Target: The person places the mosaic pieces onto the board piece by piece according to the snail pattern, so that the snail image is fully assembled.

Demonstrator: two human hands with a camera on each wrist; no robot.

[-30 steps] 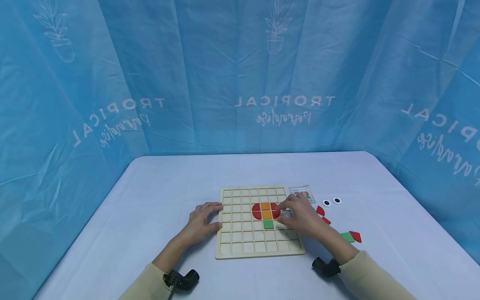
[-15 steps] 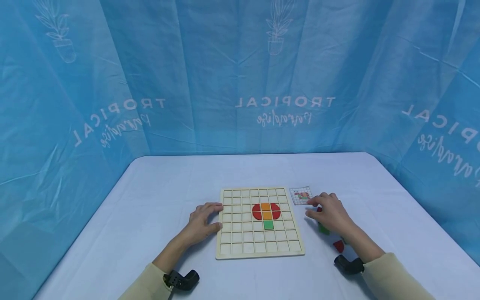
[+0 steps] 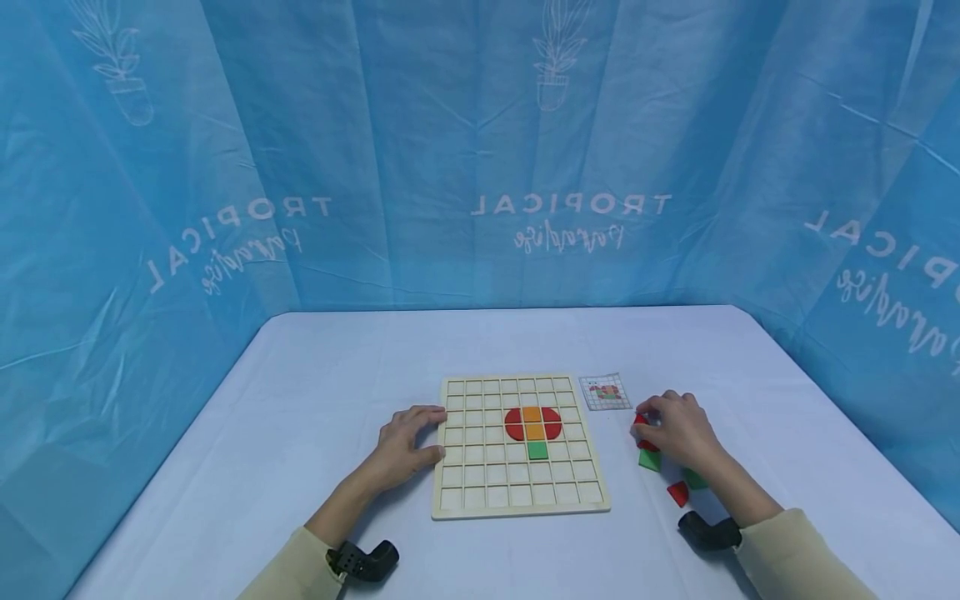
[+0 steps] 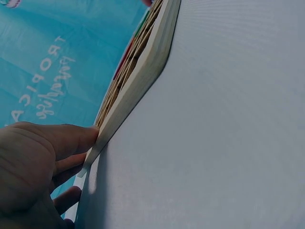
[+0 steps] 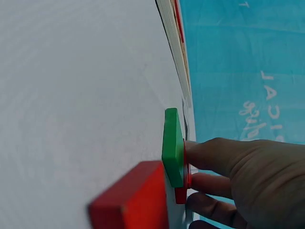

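Observation:
My left hand rests at the left edge of a pale wooden grid board, its thumb against the rim in the left wrist view. On the board lie rounded red tiles, orange square tiles and one green square tile. To the right of the board, my right hand pinches a red tile between thumb and fingers, low at the cloth. A green tile lies just in front of that grip. The round eye tiles are hidden by the hand.
A small printed pattern card lies beside the board's upper right corner. Nearer my right wrist are another red tile and a green tile. White cloth covers the table; blue curtains enclose its back and sides.
My right hand has left the board's right side and moved right to the loose tiles, where it now grips a red one. My left hand stays at the board's edge.

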